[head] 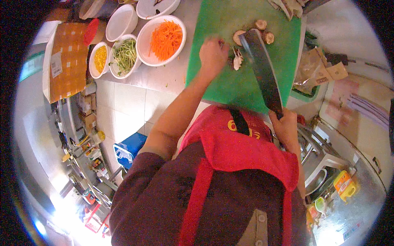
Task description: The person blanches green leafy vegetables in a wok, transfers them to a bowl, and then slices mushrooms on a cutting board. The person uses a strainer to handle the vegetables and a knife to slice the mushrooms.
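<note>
My right hand (284,124) grips the handle of a large kitchen knife (263,66). Its long, broad blade slants across a green cutting board (224,87), its far end beside the mushrooms. My left hand (214,55) is curled over the left side of the board; blur hides whether its fingers hold anything. Between that hand and the blade lie pale mushroom slices (237,60). One round mushroom piece (238,37) sits left of the blade's far end. Two more, an upper mushroom piece (261,24) and a lower mushroom piece (269,37), are close by it.
Left of the board, bowls hold shredded carrot (166,40), green sprouts (124,57) and yellow corn kernels (100,58). A white bowl (121,23) stands behind them. A crumpled cloth (287,7) lies at the board's far right corner. An open cardboard box (320,66) is at right.
</note>
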Demonstrator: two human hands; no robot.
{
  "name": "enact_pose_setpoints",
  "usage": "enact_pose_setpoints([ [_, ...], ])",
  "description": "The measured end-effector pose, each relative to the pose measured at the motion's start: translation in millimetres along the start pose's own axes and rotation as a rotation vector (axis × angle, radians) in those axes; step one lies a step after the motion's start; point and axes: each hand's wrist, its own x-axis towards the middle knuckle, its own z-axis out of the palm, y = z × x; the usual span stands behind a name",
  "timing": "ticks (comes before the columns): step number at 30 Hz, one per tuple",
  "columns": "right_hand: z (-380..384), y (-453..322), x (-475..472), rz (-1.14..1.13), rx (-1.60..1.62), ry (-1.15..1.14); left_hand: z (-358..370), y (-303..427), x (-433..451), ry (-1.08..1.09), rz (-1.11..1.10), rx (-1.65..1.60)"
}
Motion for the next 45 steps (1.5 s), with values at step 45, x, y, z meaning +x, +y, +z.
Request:
enact_pose_setpoints([
  [45, 33.6, -31.0, 20.6, -0.206, -0.197, -0.182, -10.0, -21.5, -64.2, 0.085, -0.423, -0.145],
])
